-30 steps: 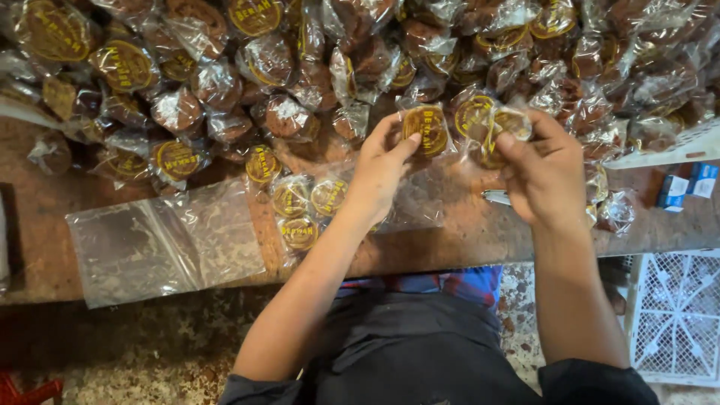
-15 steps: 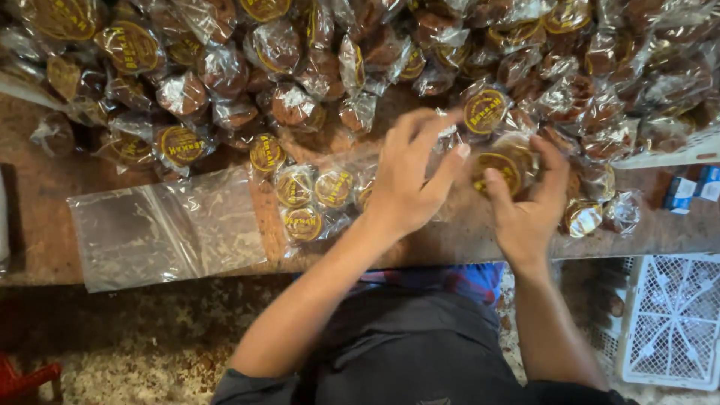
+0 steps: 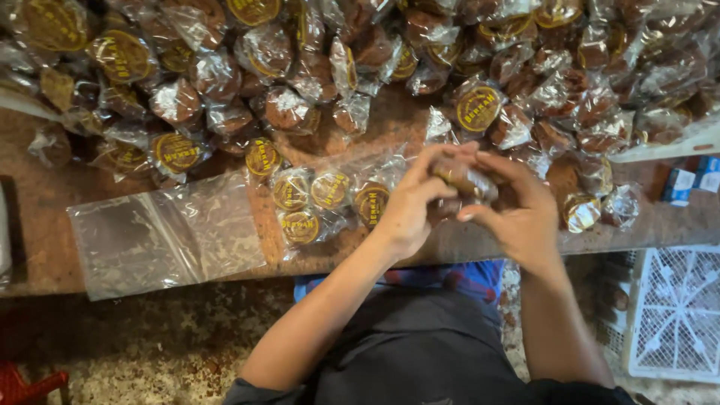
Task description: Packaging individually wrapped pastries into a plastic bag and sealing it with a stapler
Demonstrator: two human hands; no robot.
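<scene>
My left hand [image 3: 414, 202] and my right hand [image 3: 517, 208] meet over the wooden table's front edge [image 3: 45, 202], both gripping one small brown cake wrapped in clear plastic with a round gold label [image 3: 466, 178]. Just left of my left hand lies a clear plastic bag [image 3: 330, 199] with several of the same wrapped cakes inside. A big heap of wrapped cakes [image 3: 375, 52] covers the back of the table.
Several flat empty clear bags [image 3: 161, 236] lie at the table's front left. Two loose wrapped cakes [image 3: 596, 208] sit right of my hands. A small blue and white box [image 3: 686, 180] is at the right edge. A white plastic crate [image 3: 675, 311] stands on the speckled floor.
My hands have come down from the heap toward the table's front edge and closed together around one wrapped cake. The view shifted slightly.
</scene>
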